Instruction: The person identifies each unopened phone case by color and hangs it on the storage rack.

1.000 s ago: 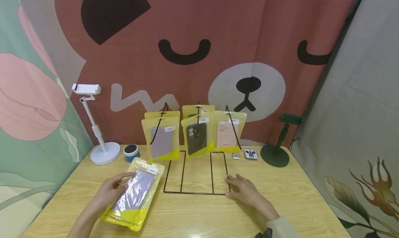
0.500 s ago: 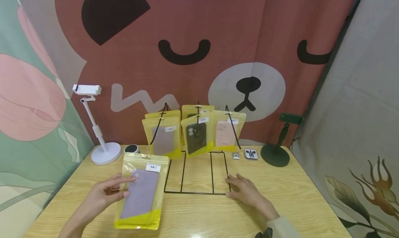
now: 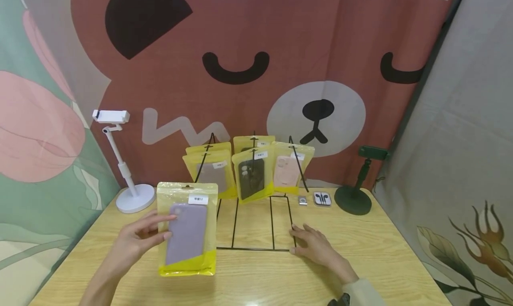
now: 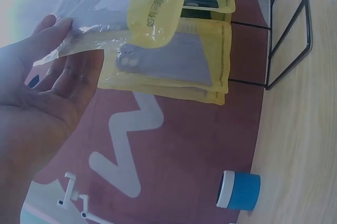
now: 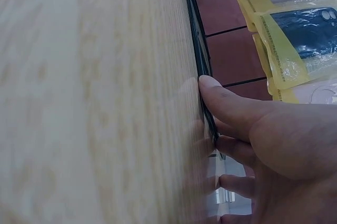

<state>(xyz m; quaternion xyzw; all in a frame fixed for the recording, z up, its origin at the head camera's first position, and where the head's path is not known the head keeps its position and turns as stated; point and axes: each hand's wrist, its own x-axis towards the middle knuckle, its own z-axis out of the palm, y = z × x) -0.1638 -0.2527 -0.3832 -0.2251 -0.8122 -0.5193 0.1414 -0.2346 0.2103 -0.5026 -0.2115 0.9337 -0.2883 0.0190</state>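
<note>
My left hand (image 3: 138, 239) pinches the left edge of a clear-and-yellow zip pouch (image 3: 188, 188) with a lilac phone case (image 3: 186, 234) inside. The pouch hangs upright above the table, left of the black wire display rack (image 3: 256, 249). The left wrist view shows thumb and fingers on either side of the pouch film (image 4: 105, 2). At the rack's front right corner, my right hand (image 3: 316, 248) holds the base wire low at the table, thumb by the front bar and fingers along the side. Similar pouches hang on the rack's hooks: lilac (image 3: 212, 174), black (image 3: 251, 179) and pink (image 3: 286, 172) cases.
A white phone stand (image 3: 135, 198) stands at the back left. Behind the held pouch is a blue-and-white cylinder (image 4: 242, 191). Boxed earphones (image 3: 322, 199), a small silver item (image 3: 302, 201) and a dark green phone stand (image 3: 352, 200) sit at the back right. A bear-print curtain (image 3: 172, 87) hangs behind.
My left hand has lifted the pouch from lying tilted near the table to upright, turning its front toward me and moving it up and slightly right. The right hand has stayed at the rack.
</note>
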